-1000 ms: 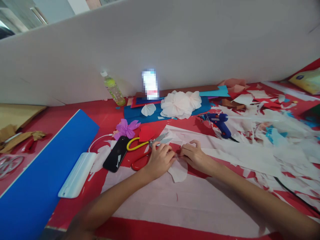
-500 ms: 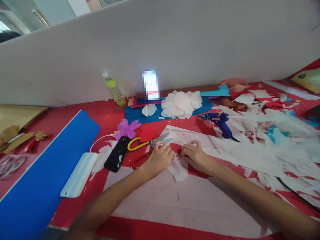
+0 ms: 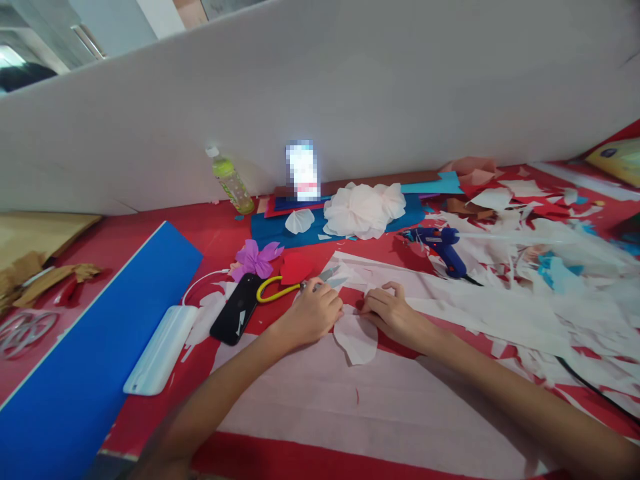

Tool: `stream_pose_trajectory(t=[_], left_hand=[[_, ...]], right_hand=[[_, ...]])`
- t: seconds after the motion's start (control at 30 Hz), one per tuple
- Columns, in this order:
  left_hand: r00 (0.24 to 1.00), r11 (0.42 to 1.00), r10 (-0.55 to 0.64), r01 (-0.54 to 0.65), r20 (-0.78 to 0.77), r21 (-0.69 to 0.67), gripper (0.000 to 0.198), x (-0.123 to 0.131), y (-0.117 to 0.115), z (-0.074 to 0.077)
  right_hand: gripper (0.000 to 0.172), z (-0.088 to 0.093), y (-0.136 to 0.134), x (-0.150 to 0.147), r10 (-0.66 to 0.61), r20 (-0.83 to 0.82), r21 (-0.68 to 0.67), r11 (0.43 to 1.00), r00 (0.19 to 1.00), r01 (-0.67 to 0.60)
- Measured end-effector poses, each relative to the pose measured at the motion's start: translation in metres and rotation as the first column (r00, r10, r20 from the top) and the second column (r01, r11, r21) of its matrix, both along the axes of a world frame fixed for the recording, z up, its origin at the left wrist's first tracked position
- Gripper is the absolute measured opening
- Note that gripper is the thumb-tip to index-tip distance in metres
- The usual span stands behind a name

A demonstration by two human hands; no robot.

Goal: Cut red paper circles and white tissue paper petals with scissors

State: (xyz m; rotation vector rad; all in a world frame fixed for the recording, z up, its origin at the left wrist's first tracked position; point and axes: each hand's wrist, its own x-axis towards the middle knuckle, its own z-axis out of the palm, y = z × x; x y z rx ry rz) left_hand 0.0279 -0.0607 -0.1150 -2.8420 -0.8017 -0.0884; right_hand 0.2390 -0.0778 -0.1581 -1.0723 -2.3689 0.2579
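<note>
Lying on the desk (image 3: 215, 233), a paper petal (image 3: 356, 340) is gripped at its top by the left hand (image 3: 310, 313) and the right hand (image 3: 391, 311). Scissors (image 3: 274, 292) are seen just behind them

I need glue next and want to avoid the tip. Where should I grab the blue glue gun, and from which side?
Take the glue gun by its handle, which slants toward you with the black cord leaving its end. Come from the right, probably with the right hand, now pinching the paper petal: the nozzle points left, away from that side.
</note>
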Motion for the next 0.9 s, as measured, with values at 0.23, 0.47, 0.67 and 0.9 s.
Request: stream_pose_trajectory(t=[0.23, 0.47, 0.67, 0.9], left_hand=[[0.983, 0.990, 0.118, -0.106, 0.140, -0.091, 0.019, 0.015, -0.005, -0.017], [0.985, 0.990, 0.125, -0.115, 0.119, -0.086, 0.019, 0.014, -0.001, -0.021], [0.983, 0.990, 0.134, -0.127, 0.125, -0.061, 0.019, 0.015, -0.002, -0.023], [0.989, 0.992, 0.118, -0.121, 0.088, 0.025, 0.020, 0.017, -0.003, -0.027]], right_hand=[[0.024, -0.002, 0.000, 0.001, 0.010, 0.016, 0.043, 0.999, 1.000, -0.010], [0.025, -0.001, 0.000, 0.000, 0.000, 0.038, 0.063, 0.998, 0.999, -0.002], [0.027, -0.001, 0.001, 0.001, 0.011, 0.019, 0.034, 0.999, 1.000, -0.011], [0.027, 0.000, 0.000, 0.000, 0.011, 0.016, 0.020, 1.000, 1.000, -0.011]])
